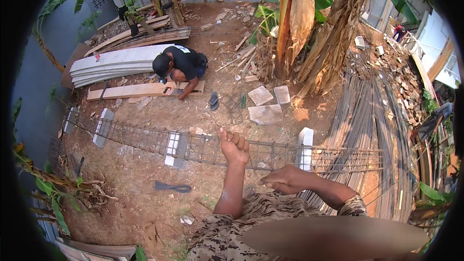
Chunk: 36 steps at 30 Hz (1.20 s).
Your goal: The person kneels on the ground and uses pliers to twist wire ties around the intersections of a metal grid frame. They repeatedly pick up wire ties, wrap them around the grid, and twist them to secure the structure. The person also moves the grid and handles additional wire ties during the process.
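- your left hand (234, 147) is closed in a fist over the top bar of the long steel cage (145, 140), which lies across grey blocks (172, 149) on the dirt.
- your right hand (285, 180) pinches thin wire just beside it, fingers pressed together.
- most rings look set along the cage; this tie looks unfinished.
- another person (181, 65) crouches at a plank (130, 91), well apart.

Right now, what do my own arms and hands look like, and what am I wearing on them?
Both arms are bare from the short sleeves down. The sleeves belong to a camouflage-patterned shirt in tan, brown and cream. The left hand and the right hand wear no gloves, and no watch, ring or wristband shows. A pale dusty smudge marks the left forearm near the elbow.
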### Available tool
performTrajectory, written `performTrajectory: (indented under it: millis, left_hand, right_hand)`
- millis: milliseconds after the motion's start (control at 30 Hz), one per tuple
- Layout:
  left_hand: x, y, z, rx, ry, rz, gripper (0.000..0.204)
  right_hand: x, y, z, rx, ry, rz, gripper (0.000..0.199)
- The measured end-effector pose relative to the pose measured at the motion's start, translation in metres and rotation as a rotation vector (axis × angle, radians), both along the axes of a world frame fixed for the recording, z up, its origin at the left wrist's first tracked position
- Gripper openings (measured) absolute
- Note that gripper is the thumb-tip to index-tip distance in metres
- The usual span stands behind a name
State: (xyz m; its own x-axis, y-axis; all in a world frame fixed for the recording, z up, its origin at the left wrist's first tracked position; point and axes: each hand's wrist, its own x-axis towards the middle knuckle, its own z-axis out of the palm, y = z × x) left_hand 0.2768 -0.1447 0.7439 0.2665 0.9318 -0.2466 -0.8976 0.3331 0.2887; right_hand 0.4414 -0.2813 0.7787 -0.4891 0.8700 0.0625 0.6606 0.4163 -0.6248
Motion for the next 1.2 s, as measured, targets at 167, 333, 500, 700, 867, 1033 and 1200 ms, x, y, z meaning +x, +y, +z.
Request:
performTrajectory:
  millis: [167, 333, 500, 700, 867, 1033, 1200]
  left_hand:
    - [0.0, -0.007, -0.004, -0.197, -0.112, -0.253, 0.046]
    - [-0.046, 0.032, -0.019, -0.192, -0.167, 0.015, 0.045]
    - [-0.084, 0.056, -0.028, -0.179, -0.166, 0.177, 0.044]
    - [-0.071, 0.05, -0.012, -0.203, -0.082, 0.16, 0.046]
    - [-0.075, 0.05, 0.005, -0.13, -0.085, 0.203, 0.049]
    - [-0.003, 0.033, 0.018, 0.014, 0.103, 0.191, 0.043]
    - [0.092, -0.043, 0.005, -0.083, 0.376, 0.078, 0.041]
  right_hand:
    - [0.016, 0.018, -0.021, 0.04, -0.172, -0.634, 0.029]
    - [-0.021, -0.011, -0.047, -0.514, -0.125, -0.126, 0.039]
    - [-0.027, -0.036, -0.036, -0.491, 0.353, -0.139, 0.042]
    - [-0.016, -0.046, -0.026, -0.31, 0.017, -0.229, 0.037]
    - [0.009, -0.086, -0.024, -0.487, 0.277, -0.269, 0.033]
    - [0.023, -0.088, -0.04, -0.355, 0.161, -0.404, 0.031]
    - [0.029, -0.076, -0.081, 0.015, 0.191, -0.549, 0.03]
